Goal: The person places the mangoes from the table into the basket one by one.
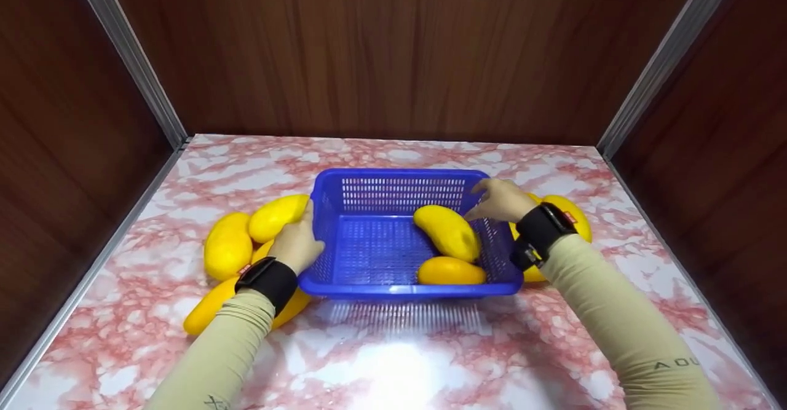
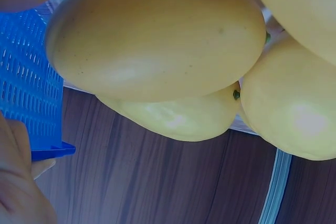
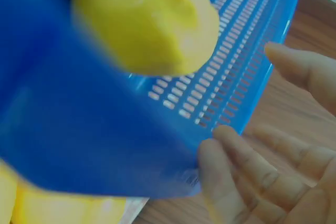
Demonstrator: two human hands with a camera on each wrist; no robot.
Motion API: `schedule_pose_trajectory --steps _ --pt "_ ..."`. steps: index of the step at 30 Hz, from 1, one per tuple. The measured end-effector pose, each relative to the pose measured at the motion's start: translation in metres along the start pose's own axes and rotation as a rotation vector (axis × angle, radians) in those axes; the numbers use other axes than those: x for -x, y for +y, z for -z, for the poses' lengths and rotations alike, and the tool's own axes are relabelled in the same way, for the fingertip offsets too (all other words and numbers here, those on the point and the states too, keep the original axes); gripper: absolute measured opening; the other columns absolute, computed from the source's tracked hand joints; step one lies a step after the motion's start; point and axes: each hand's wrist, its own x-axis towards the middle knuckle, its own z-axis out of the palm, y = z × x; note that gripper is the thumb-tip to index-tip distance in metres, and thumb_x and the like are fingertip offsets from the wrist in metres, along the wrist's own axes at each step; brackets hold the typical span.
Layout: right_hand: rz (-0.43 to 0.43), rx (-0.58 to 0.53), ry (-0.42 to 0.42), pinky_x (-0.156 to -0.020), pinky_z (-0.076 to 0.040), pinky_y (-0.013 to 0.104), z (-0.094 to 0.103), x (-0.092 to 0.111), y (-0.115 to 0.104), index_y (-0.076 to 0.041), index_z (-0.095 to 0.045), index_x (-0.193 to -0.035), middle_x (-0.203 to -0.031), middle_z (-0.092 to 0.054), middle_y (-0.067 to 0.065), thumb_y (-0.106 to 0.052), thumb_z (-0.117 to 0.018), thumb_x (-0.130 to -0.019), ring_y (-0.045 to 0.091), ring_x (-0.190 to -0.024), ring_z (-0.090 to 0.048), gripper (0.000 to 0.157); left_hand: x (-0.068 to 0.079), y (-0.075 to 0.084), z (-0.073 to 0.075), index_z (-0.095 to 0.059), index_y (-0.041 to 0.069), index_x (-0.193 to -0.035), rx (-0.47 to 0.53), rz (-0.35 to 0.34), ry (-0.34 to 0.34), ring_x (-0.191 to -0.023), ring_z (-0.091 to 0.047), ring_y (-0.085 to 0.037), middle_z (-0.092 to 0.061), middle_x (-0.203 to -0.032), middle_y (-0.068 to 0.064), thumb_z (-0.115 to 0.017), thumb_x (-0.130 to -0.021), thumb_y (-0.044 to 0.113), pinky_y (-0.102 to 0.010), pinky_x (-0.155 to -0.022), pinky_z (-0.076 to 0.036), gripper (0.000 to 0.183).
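A blue slotted plastic basket (image 1: 381,290) stands in the middle of the table. Two yellow mangoes lie in its right half, a long mango (image 1: 447,232) and another mango (image 1: 452,272) by the front wall. My left hand (image 1: 297,244) holds the basket's left rim, thumb over the inner side. At the right rim is my right hand (image 1: 503,201), its fingers spread and reaching over the edge. In the right wrist view its fingertips (image 3: 226,132) are right at the rim, thumb well apart, no mango between them. Beneath my left wrist and beside it lie several more mangoes (image 1: 229,247).
More mangoes (image 1: 569,213) sit right of the basket, partly behind my right wrist. The table (image 1: 393,361) has a red and white marbled top. Dark wood-grain panels (image 1: 393,53) enclose its back and sides, with metal strips (image 1: 132,53) at the corners.
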Motion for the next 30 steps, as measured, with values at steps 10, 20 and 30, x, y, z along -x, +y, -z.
schedule_pose_trajectory --steps 10,20,30 --pt "-0.053 0.006 0.032 -0.088 -0.056 0.044 0.011 0.006 0.014 0.005 -0.056 -0.133 -0.125 -0.061 0.028 -0.028 -0.078 -0.082 0.035 -0.101 -0.064 0.064 0.000 0.000 -0.001 -0.011 0.004 -0.159 -0.014 -0.006 0.022 -0.094 -0.068 -0.041 -0.067 -0.104 -0.032 -0.063 -0.090 0.015 -0.053 -0.085 -0.053 0.088" --pt "-0.100 -0.023 0.015 -0.074 -0.058 0.033 0.017 0.013 0.030 0.006 -0.054 -0.132 -0.114 -0.063 0.026 -0.033 -0.072 -0.086 0.028 -0.085 -0.064 0.064 0.000 -0.001 0.000 -0.010 0.003 -0.159 -0.010 -0.014 0.021 -0.078 -0.067 -0.035 -0.068 -0.093 -0.028 -0.063 -0.090 0.014 -0.048 -0.075 -0.055 0.087" --pt "-0.121 -0.003 -0.007 -0.068 -0.054 0.035 0.019 0.019 0.053 0.008 -0.055 -0.131 -0.121 -0.062 0.030 -0.029 -0.061 -0.090 0.031 -0.082 -0.063 0.056 -0.001 -0.001 -0.001 -0.009 0.004 -0.159 -0.017 -0.014 0.014 -0.076 -0.066 -0.033 -0.068 -0.091 -0.026 -0.063 -0.091 0.015 -0.047 -0.074 -0.055 0.088"
